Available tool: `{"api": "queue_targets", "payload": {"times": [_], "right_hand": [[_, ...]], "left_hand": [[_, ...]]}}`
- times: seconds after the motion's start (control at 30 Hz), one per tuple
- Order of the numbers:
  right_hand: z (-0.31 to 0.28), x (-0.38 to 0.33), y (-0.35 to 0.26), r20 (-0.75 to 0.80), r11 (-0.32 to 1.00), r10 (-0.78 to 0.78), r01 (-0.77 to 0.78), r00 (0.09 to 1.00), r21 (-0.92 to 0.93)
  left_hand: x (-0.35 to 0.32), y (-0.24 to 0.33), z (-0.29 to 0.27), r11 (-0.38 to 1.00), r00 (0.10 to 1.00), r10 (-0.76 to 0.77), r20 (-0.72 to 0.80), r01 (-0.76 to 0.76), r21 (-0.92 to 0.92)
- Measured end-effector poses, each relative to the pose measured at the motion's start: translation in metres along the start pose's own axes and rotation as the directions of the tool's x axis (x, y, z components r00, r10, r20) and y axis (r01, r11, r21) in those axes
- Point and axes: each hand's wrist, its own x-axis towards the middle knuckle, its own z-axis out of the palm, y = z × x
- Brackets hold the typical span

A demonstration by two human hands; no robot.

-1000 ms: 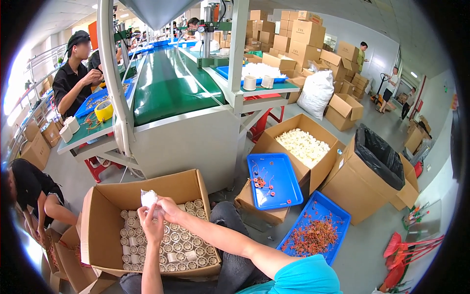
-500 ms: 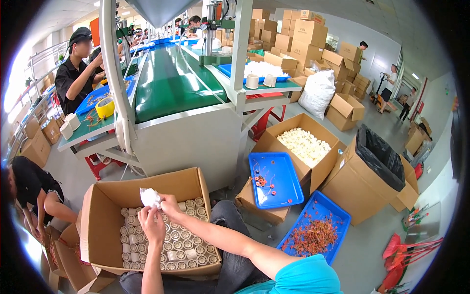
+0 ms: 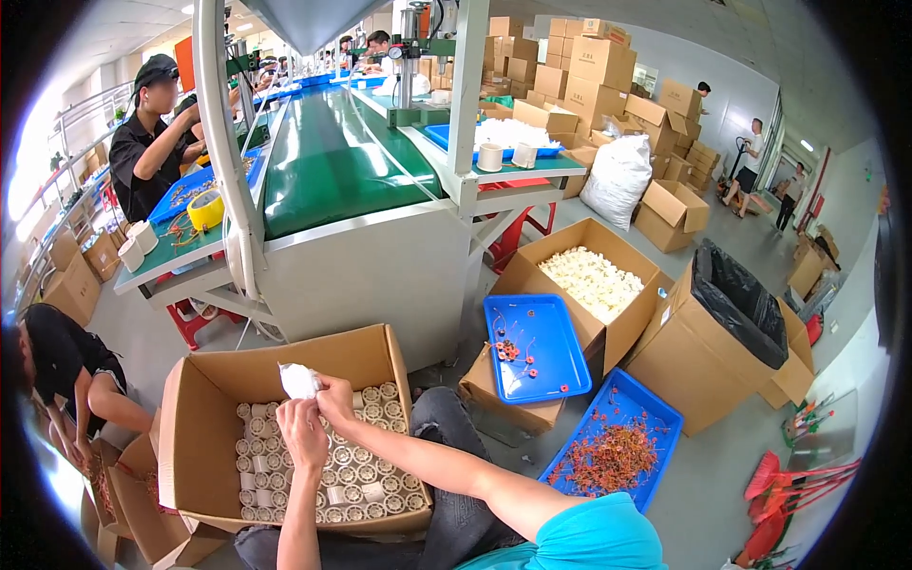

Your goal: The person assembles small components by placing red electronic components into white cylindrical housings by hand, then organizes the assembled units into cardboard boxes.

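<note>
A small white plastic bag (image 3: pixel 299 381), bunched up and bulging at its top, is held over the open cardboard box (image 3: pixel 173 465) in front of me. My right hand (image 3: pixel 334 402) is closed around its lower right side. Close beside it, my left hand (image 3: pixel 302 435) pinches the bag's lower end, fingers pressed together. What the bag contains cannot be made out. Below my hands the box holds many cream-coloured ribbed cylinders (image 3: pixel 353 475), most upright with round ends up and several lying on their sides. My forearms cover some of them.
To my right are a blue tray (image 3: pixel 551 366) with a few red parts, a lower blue tray (image 3: pixel 668 410) heaped with red-brown wired pieces, and a carton (image 3: pixel 532 266) of cream pieces. A green conveyor (image 3: pixel 342 171) stands ahead. A person (image 3: pixel 71 370) bends over boxes at left.
Both hands and the bag have shifted slightly right. My left fingers have drawn in closer to my right hand at the bag's lower end.
</note>
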Motion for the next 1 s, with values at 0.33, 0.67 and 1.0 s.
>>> {"api": "queue_targets", "payload": {"times": [0.33,0.67,1.0], "right_hand": [[0.013,-0.007,-0.026,0.328,0.967,-0.24,0.256,0.914,-0.007],[0.0,-0.003,-0.032,0.183,0.944,-0.234,0.268,0.955,-0.194],[-0.009,0.016,-0.006,0.247,0.971,-0.194,0.222,0.949,-0.092]], "left_hand": [[0.002,-0.031,-0.012,0.946,0.949,-0.289,-0.123,0.264,-0.19],[0.007,-0.002,-0.013,0.983,0.995,-0.065,-0.081,0.05,-0.178],[0.004,0.004,0.01,0.999,0.999,0.034,-0.03,-0.035,-0.018]]}}
